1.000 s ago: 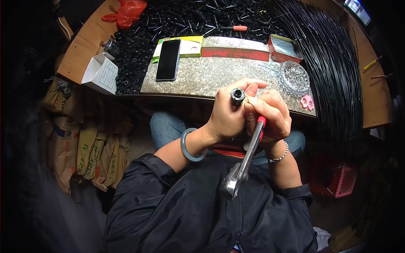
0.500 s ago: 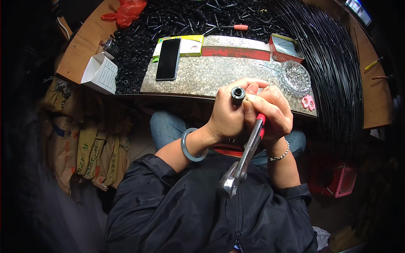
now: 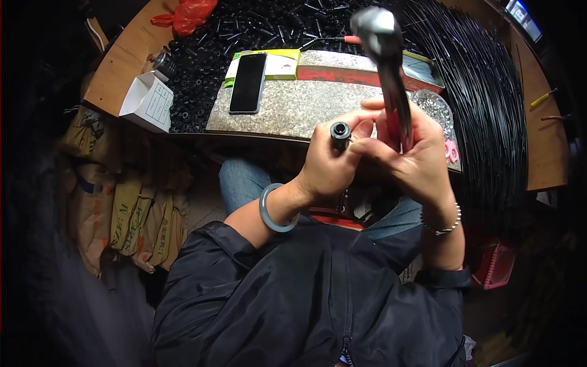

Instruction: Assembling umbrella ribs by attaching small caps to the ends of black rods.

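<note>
My left hand (image 3: 326, 160) is closed around a small black tubular part (image 3: 340, 130), its round hollow end facing up. In my right hand (image 3: 425, 147) is a pair of pliers (image 3: 391, 70) with red handles. The metal head of the pliers points up and away from me, blurred by motion, above the back of the table. My right thumb reaches across to my left fingertips, beside the tube. Whether a smaller piece is pinched between them I cannot make out.
Below the hands' far side lies a speckled stone slab (image 3: 287, 107) with a phone (image 3: 247, 84) and a yellow-green box (image 3: 281, 65). Long black rods (image 3: 474, 79) cover the right, near a clear dish (image 3: 433, 105) and pink scissors (image 3: 451, 150). Loose black parts (image 3: 263, 24) spread behind; a white carton (image 3: 148, 104) stands left.
The pliers have swung from pointing down toward my body to pointing up and away. My right hand has turned and opened out to the right; my left hand keeps the tube nearly in place.
</note>
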Motion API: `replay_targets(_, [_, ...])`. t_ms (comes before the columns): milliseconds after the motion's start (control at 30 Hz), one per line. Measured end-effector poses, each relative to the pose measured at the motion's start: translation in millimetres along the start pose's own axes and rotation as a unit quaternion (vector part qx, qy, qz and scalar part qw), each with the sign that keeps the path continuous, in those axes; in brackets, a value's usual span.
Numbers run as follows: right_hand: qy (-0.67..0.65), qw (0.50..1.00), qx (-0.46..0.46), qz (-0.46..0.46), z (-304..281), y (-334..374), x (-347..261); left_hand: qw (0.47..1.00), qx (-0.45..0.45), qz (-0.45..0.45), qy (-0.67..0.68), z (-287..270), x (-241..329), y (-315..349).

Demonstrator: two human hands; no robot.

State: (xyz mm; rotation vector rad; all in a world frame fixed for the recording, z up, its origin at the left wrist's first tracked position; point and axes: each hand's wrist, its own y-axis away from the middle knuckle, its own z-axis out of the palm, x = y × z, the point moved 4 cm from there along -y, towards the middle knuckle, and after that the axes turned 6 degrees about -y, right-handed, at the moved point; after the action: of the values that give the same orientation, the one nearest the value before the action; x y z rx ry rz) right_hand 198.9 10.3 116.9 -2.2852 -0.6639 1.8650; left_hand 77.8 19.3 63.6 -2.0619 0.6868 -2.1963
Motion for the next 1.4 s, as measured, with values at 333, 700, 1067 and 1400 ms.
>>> replay_targets(333, [-0.049, 0.934, -0.249, 0.253, -26, 53, -4, 0.996, 0.045, -0.060, 0.045, -12, 9, -11])
replay_targets(700, [0.058, 0.909, -0.270, 0.312, -50, 36, -32, 0.997, 0.045, -0.042, -0.048, -2, 1, -15])
replay_targets(1067, [-0.025, 0.935, -0.224, 0.274, -32, 46, -5, 0.996, 0.047, -0.041, -0.065, -9, 16, -22])
replay_targets(1400, [0.201, 0.904, -0.244, 0.289, -44, 26, -40, 0.982, 0.042, 0.030, -0.184, -12, 21, -22])
